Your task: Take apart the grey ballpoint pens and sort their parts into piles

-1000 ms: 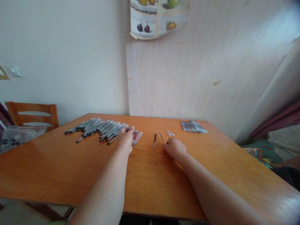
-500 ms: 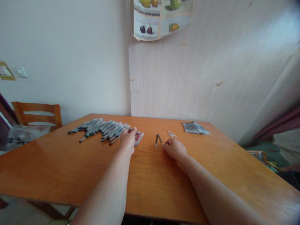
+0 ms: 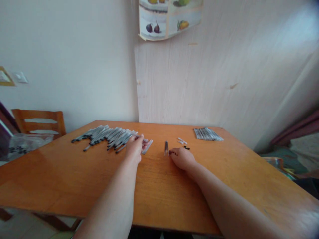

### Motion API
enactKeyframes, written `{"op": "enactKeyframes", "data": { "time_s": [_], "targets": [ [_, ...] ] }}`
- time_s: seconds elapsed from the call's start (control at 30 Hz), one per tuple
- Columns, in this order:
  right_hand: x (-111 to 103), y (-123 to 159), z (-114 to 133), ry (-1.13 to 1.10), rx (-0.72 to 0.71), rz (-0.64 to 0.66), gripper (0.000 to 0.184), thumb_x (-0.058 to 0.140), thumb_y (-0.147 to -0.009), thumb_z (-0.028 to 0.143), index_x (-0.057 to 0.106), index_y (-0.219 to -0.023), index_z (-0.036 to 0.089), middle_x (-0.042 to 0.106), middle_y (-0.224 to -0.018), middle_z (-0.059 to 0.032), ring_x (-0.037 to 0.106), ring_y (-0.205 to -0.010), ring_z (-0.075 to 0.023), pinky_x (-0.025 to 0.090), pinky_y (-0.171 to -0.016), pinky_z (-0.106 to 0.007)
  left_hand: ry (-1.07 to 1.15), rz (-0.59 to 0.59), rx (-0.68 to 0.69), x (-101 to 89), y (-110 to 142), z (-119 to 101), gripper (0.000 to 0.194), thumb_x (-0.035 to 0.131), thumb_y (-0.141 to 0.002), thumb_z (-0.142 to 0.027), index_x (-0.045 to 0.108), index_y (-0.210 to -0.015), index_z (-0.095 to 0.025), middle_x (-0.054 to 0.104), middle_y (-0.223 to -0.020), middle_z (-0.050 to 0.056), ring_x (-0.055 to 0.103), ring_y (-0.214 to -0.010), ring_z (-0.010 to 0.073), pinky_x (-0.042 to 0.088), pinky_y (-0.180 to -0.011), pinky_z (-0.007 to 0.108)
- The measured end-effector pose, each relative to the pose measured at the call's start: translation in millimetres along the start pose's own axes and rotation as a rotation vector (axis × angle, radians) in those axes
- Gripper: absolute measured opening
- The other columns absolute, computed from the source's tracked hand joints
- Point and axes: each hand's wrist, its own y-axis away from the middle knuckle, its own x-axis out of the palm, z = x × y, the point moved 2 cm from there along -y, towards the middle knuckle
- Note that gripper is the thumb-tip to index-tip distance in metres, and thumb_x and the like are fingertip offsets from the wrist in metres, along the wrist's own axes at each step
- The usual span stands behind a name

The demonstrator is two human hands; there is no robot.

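My left hand [image 3: 134, 148] rests at the right end of a long pile of grey pens with black tips [image 3: 104, 136], its fingers closed around a pen there. My right hand [image 3: 181, 157] lies on the orange wooden table [image 3: 74, 179], fingertips touching two thin dark refills [image 3: 165, 147] that lie side by side. Two short white pieces [image 3: 182, 141] and a small black bit [image 3: 186, 147] lie just beyond that hand. A neat bundle of grey pens [image 3: 207, 134] sits at the far right of the table.
A wooden chair [image 3: 37, 122] stands at the far left beside a clear plastic bag [image 3: 20, 146]. The table meets a pale wall with a fruit poster [image 3: 169, 18]. Cloth and clutter lie off the table's right edge [image 3: 294, 156].
My right hand slid left and pushed the slanted refill against the other one, so they now lie parallel. A small black bit shows where the hand was. My left hand stayed at the pile.
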Motion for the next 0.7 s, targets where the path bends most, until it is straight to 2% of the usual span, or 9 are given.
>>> {"op": "enactKeyframes", "data": {
  "time_s": [0.2, 0.43, 0.6, 0.7],
  "targets": [
    [-1, 1, 1, -0.005, -0.017, 0.006, 0.040, 0.040, -0.087, 0.029, 0.067, -0.117, 0.037, 0.071, -0.112, -0.0011, 0.065, -0.100, -0.0217, 0.048, -0.081, -0.031, -0.058, -0.010, 0.007, -3.4, 0, 1, 0.020, 0.064, -0.077, -0.034, 0.053, -0.078, -0.017, 0.064, -0.066, 0.002, 0.059, -0.049, 0.0101, 0.038, -0.044, 0.017],
    [-2, 1, -1, -0.019, -0.013, 0.011, 0.040, 0.041, -0.088, 0.030, 0.066, -0.118, 0.036, 0.070, -0.113, -0.0017, 0.064, -0.104, -0.0217, 0.047, -0.086, -0.032, -0.158, -0.057, 0.039, -6.9, 1, -1, 0.015, 0.059, -0.078, -0.032, 0.057, -0.077, -0.018, 0.057, -0.059, -0.001, 0.042, -0.039, 0.0052, 0.025, -0.038, 0.016],
    [-1, 0, -3, -0.028, 0.010, -0.010, 0.038, 0.044, -0.087, 0.028, 0.067, -0.118, 0.032, 0.070, -0.113, -0.0036, 0.063, -0.104, -0.0217, 0.046, -0.086, -0.030, -0.223, -0.076, 0.011, -13.3, -4, 2, 0.012, 0.056, -0.074, -0.029, 0.055, -0.070, -0.018, 0.056, -0.059, 0.001, 0.039, -0.040, 0.0063, 0.021, -0.039, 0.018],
    [1, 1, -4, -0.034, 0.015, 0.001, 0.036, 0.045, -0.087, 0.028, 0.069, -0.113, 0.031, 0.071, -0.111, -0.0037, 0.063, -0.103, -0.0209, 0.045, -0.086, -0.029, -0.311, -0.077, 0.048, -18.7, -10, 7, 0.007, 0.056, -0.070, -0.024, 0.056, -0.067, -0.019, 0.055, -0.056, 0.001, 0.040, -0.042, 0.0083, 0.023, -0.042, 0.020]
  ]
}}
